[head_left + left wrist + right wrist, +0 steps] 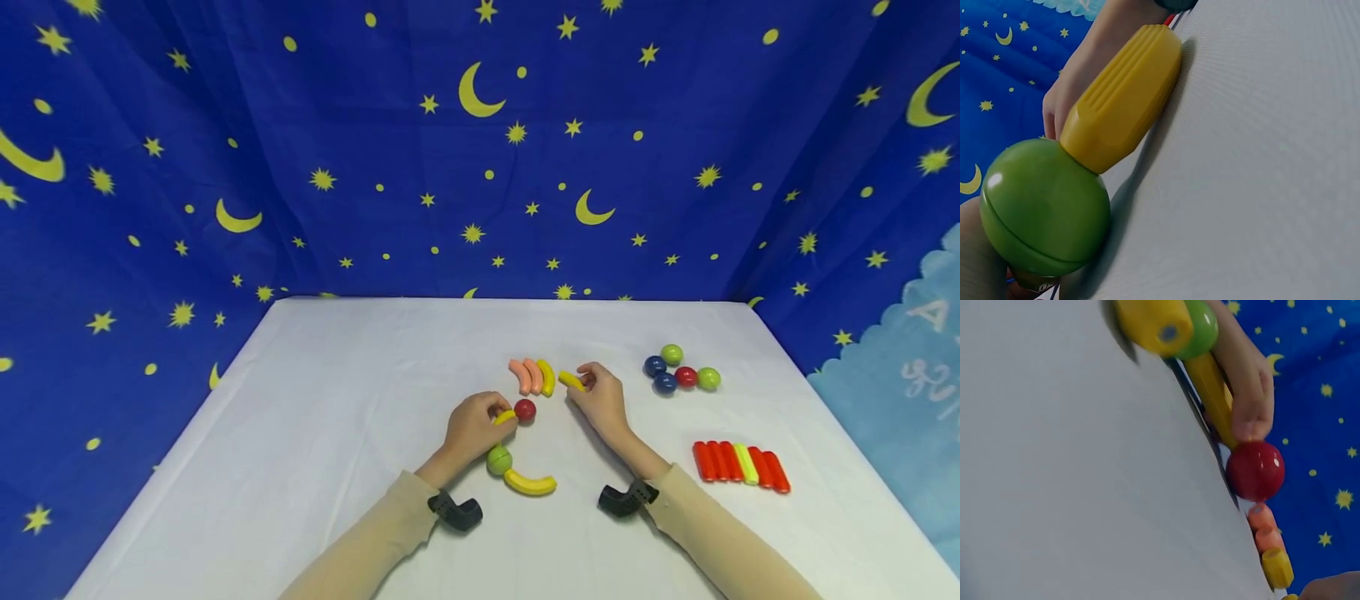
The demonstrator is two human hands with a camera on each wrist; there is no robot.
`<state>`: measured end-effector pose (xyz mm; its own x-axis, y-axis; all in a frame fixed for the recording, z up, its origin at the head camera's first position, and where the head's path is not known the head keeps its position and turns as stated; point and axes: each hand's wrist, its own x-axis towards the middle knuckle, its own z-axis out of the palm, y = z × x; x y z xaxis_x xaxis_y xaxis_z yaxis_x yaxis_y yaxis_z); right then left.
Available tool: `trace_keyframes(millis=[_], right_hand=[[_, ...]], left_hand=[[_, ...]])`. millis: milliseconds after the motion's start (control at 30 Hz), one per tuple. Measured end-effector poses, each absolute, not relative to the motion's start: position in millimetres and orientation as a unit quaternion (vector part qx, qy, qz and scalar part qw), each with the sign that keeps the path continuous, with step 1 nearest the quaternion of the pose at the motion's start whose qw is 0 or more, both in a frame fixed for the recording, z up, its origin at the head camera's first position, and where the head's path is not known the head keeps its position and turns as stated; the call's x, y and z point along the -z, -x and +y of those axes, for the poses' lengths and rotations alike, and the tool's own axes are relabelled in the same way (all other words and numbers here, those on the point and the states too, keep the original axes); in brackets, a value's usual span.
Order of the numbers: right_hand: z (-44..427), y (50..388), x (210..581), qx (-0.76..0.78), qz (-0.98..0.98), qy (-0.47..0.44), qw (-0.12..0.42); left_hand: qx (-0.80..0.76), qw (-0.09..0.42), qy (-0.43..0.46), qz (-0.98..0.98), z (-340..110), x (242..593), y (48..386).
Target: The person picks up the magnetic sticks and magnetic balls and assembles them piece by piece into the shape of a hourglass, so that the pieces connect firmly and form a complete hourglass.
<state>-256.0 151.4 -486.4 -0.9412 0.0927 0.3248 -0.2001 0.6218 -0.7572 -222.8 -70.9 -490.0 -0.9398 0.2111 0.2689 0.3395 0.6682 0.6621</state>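
Observation:
My left hand (480, 427) pinches a yellow curved piece (505, 417) between a red ball (525, 411) and a green ball (499, 460). From the green ball, another yellow piece (530, 483) extends to the right. In the left wrist view the green ball (1044, 209) touches that yellow piece (1125, 100). The right wrist view has my left fingertips against the red ball (1255, 470). My right hand (602, 404) holds a yellow piece (572, 381) by its end, right of a row of two salmon pieces (526, 377) and one yellow piece (546, 377).
At the back right lie blue balls (664, 383), green balls (708, 378) and a red one (686, 377). Nearer the right edge, several red sticks (707, 461) lie side by side with a yellow-green one (746, 463). A starry blue curtain (420, 167) surrounds the white table (360, 358).

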Motion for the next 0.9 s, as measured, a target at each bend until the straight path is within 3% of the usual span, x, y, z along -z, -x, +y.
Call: trace_keyframes(millis=[367, 900], right_hand=[[137, 223, 487, -0.503, -0.847, -0.090, 0.147], [133, 219, 487, -0.497, -0.852, -0.115, 0.118]], left_hand=[[0.384, 0.083, 0.148, -0.908, -70, 488, 222], [0.381, 0.085, 0.158, -0.907, -69, 487, 222]])
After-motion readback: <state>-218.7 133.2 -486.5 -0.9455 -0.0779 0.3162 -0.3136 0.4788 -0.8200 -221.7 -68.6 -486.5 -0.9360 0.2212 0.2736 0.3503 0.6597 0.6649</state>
